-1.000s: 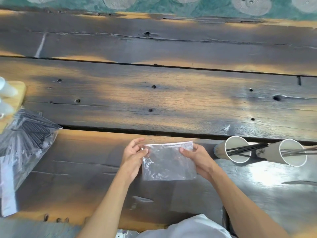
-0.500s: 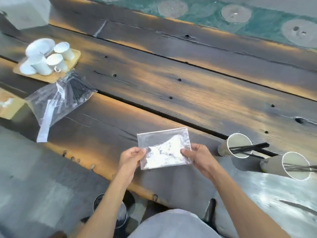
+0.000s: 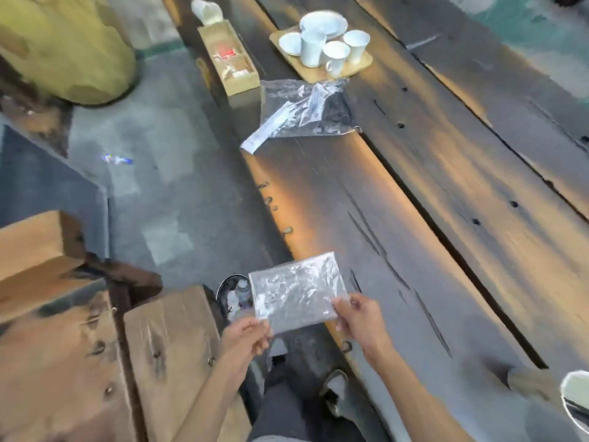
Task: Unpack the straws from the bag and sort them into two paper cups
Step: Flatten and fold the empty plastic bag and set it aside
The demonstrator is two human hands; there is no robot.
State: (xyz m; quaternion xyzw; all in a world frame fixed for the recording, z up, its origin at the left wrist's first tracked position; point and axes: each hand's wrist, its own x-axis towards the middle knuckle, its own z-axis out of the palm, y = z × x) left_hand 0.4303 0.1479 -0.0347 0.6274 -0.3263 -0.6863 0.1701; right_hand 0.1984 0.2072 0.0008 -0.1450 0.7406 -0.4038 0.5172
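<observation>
I hold a small, flat, clear plastic bag (image 3: 296,290) in the air over the table's near edge. It looks empty. My left hand (image 3: 245,338) pinches its lower left corner and my right hand (image 3: 360,320) pinches its lower right corner. A bigger clear bag with black straws (image 3: 306,114) lies farther up the dark wooden table (image 3: 446,218). Only the rim of one white paper cup (image 3: 575,400) shows at the lower right edge; the other cup is out of view.
A wooden tray with white ceramic cups and a saucer (image 3: 325,46) and a wooden condiment box (image 3: 231,63) stand beyond the straw bag. A round bin with a bottle (image 3: 234,293) sits on the floor below the small bag. Wooden benches (image 3: 79,330) fill the left.
The view has swung left and down, so the paper cups have slid out to the right edge. Both hands have carried the small bag leftward off the table's edge, over the bin.
</observation>
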